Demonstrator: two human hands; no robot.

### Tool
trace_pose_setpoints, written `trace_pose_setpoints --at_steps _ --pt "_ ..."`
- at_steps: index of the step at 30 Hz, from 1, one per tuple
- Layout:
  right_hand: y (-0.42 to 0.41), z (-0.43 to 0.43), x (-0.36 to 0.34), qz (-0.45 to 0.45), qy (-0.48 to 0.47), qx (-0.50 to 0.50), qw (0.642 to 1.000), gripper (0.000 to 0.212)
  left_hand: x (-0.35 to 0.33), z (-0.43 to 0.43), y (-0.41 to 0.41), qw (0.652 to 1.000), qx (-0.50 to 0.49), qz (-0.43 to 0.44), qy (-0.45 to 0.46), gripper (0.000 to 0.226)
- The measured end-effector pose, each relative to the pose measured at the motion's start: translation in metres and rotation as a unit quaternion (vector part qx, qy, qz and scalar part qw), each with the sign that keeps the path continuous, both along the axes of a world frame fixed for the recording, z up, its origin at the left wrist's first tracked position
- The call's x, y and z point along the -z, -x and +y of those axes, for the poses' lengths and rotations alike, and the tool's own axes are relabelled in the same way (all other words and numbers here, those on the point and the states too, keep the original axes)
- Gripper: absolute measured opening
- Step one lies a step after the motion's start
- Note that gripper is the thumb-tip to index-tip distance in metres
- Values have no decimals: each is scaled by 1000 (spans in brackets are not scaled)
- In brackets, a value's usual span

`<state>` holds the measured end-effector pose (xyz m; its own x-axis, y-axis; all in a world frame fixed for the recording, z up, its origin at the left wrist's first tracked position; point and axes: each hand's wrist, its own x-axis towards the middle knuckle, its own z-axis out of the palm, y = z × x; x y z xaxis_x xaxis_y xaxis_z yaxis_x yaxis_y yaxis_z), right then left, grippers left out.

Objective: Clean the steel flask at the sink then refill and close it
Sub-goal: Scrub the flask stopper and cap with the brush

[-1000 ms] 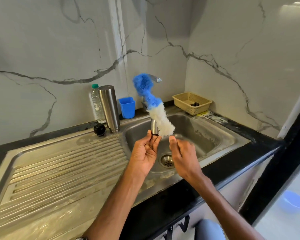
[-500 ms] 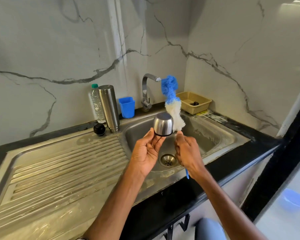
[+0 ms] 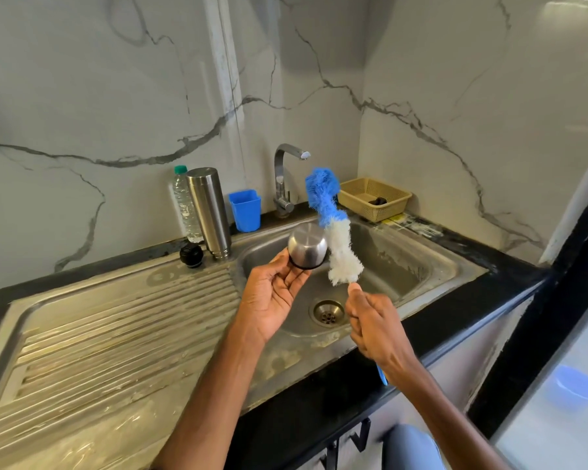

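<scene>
Here, the person stands at a steel sink (image 3: pixel 421 266) set in a black counter (image 3: pixel 489 276), both hands raised over the basin. The left hand (image 3: pixel 272 300) is turned palm up, its fingertips (image 3: pixel 294 268) closed around the black-edged rim of a small steel cup-cap (image 3: pixel 307 245), which is held with its closed, rounded end facing upward and toward the viewer. The right hand (image 3: pixel 375 327) is curled shut around the handle of a bottle brush (image 3: pixel 333 228); the bristled head rises above the fist, white below and blue at the tip, and leans slightly left so that the white bristles lie just beside the cap, perhaps touching it. A short blue end of the handle shows below the wrist. The steel flask (image 3: pixel 209 212) stands upright and uncapped at the rear of the counter, left of the basin, at the top edge of the ribbed drainboard (image 3: pixel 116 334). A black stopper (image 3: pixel 191 254) rests just beside its base, and a clear plastic water bottle (image 3: pixel 183 205) with a green cap stands directly behind it. A blue plastic cup (image 3: pixel 245 210) sits between the flask and the tap (image 3: pixel 285 178). A tan basket (image 3: pixel 375 198) occupies the back right corner. The drain (image 3: pixel 328 312) lies below and between the hands.
</scene>
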<state>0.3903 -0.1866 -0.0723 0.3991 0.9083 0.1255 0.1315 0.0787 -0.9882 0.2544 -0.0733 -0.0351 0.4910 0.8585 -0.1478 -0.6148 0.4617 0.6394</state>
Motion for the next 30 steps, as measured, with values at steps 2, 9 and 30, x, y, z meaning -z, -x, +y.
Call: trace_pose_setpoints --at_steps 2,9,30 --pt "4 -5 7 6 -10 -2 1000 51 0 5 2 1000 -11 1 1 21" --pt "8 0 13 -12 -30 34 999 58 8 -1 -2 999 6 27 -21 26" --pt "-2 -3 11 -50 -66 3 997 56 7 8 5 999 45 11 -4 25"
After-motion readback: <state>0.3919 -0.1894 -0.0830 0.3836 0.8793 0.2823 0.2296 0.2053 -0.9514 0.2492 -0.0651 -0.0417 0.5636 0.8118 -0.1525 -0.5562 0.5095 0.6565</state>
